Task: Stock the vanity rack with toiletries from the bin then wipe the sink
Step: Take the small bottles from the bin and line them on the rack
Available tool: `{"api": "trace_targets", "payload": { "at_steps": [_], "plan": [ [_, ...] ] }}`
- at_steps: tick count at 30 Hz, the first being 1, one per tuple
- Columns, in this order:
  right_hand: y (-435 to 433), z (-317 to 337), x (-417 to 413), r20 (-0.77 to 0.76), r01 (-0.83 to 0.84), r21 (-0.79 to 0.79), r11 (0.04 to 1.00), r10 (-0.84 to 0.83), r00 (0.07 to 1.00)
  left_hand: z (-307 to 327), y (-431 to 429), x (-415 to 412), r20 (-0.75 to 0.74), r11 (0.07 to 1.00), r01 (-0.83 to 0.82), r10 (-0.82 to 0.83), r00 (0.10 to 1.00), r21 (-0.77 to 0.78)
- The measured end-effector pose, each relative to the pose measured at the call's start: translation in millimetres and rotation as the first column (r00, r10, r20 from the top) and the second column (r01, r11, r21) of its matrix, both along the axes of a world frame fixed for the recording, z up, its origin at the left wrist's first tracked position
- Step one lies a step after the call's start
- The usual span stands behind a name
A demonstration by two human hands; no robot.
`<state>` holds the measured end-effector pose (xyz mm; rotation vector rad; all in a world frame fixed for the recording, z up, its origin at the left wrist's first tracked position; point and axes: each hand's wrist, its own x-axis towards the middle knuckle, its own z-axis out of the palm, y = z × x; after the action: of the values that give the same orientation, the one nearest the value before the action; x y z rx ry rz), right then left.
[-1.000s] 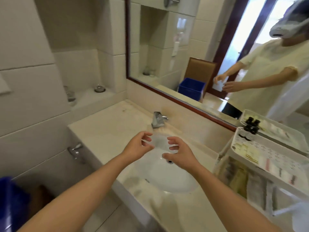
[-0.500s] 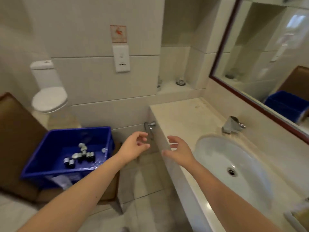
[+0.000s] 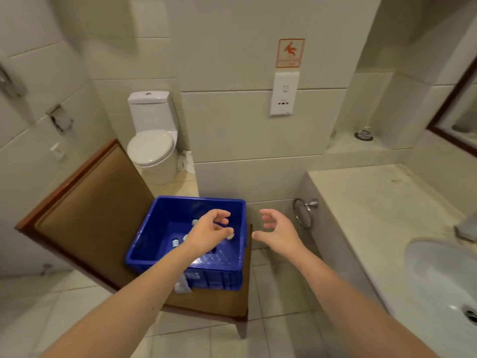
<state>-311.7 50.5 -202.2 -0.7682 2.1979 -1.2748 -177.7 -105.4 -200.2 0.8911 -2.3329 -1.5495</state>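
A blue plastic bin (image 3: 160, 228) sits on a brown chair seat. Several small bottles (image 3: 175, 242) with pale caps lie on its floor, partly hidden by my arm. My left hand (image 3: 209, 233) hovers over the bin's right half, fingers loosely curled and holding nothing. My right hand (image 3: 277, 229) hangs in the air just right of the bin's rim, fingers spread and empty. The white sink (image 3: 438, 275) is at the right edge, set in the beige counter (image 3: 374, 202). The vanity rack is out of view.
The brown chair (image 3: 85, 208) has its back standing left of the bin. A toilet (image 3: 152, 140) is behind it. A towel ring (image 3: 304, 211) hangs on the counter's side. The faucet (image 3: 466, 228) shows at the right edge. Tiled floor lies below.
My view has swung left from the sink and mirror to the chair and bin. Both empty hands moved with it, and my left hand now hangs over the bin.
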Motion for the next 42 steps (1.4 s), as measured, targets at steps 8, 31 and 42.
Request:
{"api": "trace_targets", "payload": {
  "at_steps": [8, 31, 42],
  "plan": [
    [-104, -32, 38, 0.061, -0.079, 0.038, 0.996, 0.076, 0.995, -19, -102, 55, 0.052, 0.998, -0.061, 0.061, 0.997, 0.009],
    [-283, -162, 5, 0.301, -0.321, 0.300, 0.898, 0.230, 0.926, -155, -250, 43, 0.372, 0.961, -0.213, 0.134, 0.919, 0.179],
    [-326, -262, -4, 0.438, -0.350, 0.402, 0.846, 0.158, 0.885, -254, -278, 23, 0.508, 0.922, -0.288, 0.124, 0.853, 0.258]
  ]
}}
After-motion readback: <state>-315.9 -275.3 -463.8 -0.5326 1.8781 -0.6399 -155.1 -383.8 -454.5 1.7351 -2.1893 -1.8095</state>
